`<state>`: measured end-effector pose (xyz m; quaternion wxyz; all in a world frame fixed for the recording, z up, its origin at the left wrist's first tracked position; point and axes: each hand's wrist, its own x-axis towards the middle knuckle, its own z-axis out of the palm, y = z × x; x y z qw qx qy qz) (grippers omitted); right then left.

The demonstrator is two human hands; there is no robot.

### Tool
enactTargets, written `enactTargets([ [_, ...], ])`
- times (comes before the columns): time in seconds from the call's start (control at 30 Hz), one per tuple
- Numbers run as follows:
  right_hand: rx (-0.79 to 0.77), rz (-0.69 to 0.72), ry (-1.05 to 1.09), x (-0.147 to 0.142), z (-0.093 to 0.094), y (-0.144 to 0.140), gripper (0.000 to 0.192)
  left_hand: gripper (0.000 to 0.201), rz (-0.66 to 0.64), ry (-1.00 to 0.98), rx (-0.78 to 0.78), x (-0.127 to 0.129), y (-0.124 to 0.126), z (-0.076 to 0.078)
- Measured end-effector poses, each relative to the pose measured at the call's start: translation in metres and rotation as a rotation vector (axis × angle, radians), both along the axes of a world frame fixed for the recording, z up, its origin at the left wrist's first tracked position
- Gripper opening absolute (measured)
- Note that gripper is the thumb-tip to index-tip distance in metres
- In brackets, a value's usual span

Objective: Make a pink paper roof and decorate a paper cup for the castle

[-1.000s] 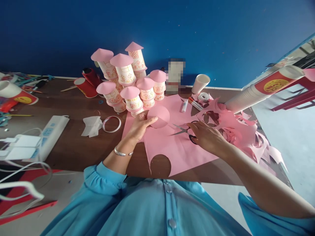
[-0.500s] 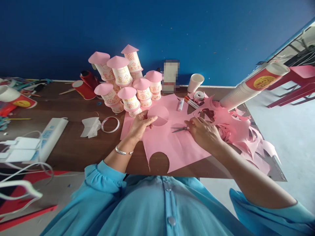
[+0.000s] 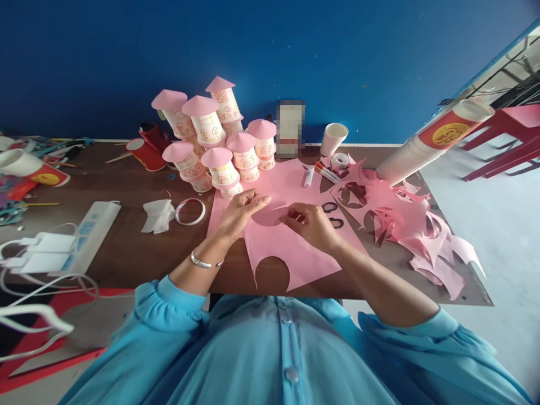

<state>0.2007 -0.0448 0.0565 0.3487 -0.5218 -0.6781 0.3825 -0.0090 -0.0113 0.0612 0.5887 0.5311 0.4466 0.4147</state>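
A round pink paper disc (image 3: 268, 215) is held above a large pink paper sheet (image 3: 304, 261). My left hand (image 3: 241, 212) grips the disc's left side, thumb on top. At its right edge, the fingertips of my right hand (image 3: 311, 224) are pinched together on the paper. Just beyond my right hand, the black-handled scissors (image 3: 333, 216) lie on the sheet, their blades hidden behind that hand. A glue stick (image 3: 309, 176) and several markers (image 3: 328, 172) rest at the sheet's far edge.
Paper-cup towers with pink cone roofs (image 3: 219, 169) stand at the back left. Pink scraps (image 3: 400, 216) and a leaning cup stack (image 3: 434, 140) are at right. A tape roll (image 3: 189, 212), crumpled tissue (image 3: 158, 215) and power strip (image 3: 90, 236) lie at left.
My right hand has let go of the scissors, leaving them on the sheet, and moved left to the disc's edge. My left hand still holds the disc, which now tilts flatter.
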Motion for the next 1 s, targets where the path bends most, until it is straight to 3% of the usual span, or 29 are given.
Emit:
enactTargets([
  [0.13, 0.17, -0.013, -0.089, -0.004, 0.004, -0.007, 0.015, 0.031, 0.043, 0.135, 0.045, -0.003, 0.005, 0.004],
  [0.23, 0.175, -0.035, -0.01, -0.007, 0.005, -0.007, 0.015, 0.03, 0.021, 0.164, 0.025, -0.001, 0.004, 0.005],
  [0.5, -0.322, -0.029, 0.394, -0.012, 0.0, -0.002, 0.037, 0.031, -0.149, 0.004, -0.062, 0.0, 0.0, 0.002],
  [0.73, -0.491, -0.029, 0.668, -0.018, -0.002, -0.004, 0.034, 0.032, -0.189, -0.063, -0.121, -0.003, 0.002, -0.007],
  [0.9, -0.465, -0.027, 0.647, -0.013, -0.007, -0.006, 0.036, 0.033, -0.17, -0.019, -0.086, -0.003, 0.002, -0.006],
  [1.0, -0.36, -0.042, 0.406, 0.0, -0.013, -0.01, 0.034, 0.036, -0.133, 0.175, 0.012, -0.005, 0.005, -0.009],
])
